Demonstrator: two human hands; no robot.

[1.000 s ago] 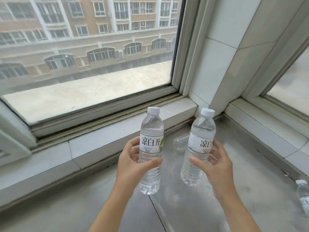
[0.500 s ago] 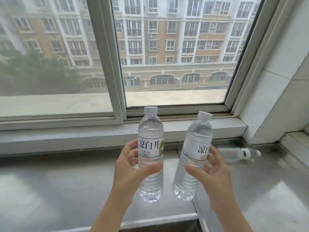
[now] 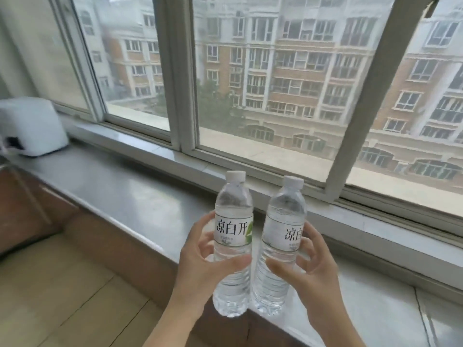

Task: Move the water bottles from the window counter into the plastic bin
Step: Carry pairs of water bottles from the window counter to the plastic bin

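a: holding two water bottles up in front of the chest, one in each hand. that's the nearest thing in view.

b: start with the left hand (image 3: 200,266).

a: its fingers are curled round the back of the left bottle (image 3: 233,236) and the thumb presses across the front, just under the label. a firm wrap, low on the body.

b: and the right hand (image 3: 314,276)?

a: same kind of hold on the right bottle (image 3: 281,246). thumb across the front below the label, fingers closed round the far side, partly covering the label's right edge.

b: how do the bottles sit?

a: both upright, white caps on top, clear water inside, white labels with black characters. the left one has a green leaf mark on its label. they stand side by side, nearly touching low down; i cannot tell if they actually meet. the right one leans a little to the right. both are in the air, off the counter.

b: what is under them?

a: below and to the left, a tan tiled floor (image 3: 62,284) and a brown cabinet front (image 3: 120,246). right behind the bottles runs the grey counter (image 3: 130,196), shiny, stretching off to the left.

b: anything on it?

a: at its far left end sits a white boxy appliance (image 3: 32,126), blurred. i cannot tell what it is.

b: and beyond that?

a: the pale sill, then the window (image 3: 275,96) with grey frames. through the glass, brick and cream apartment blocks (image 3: 300,71) and a green tree.

b: is the plastic bin in view?

a: not in this view.
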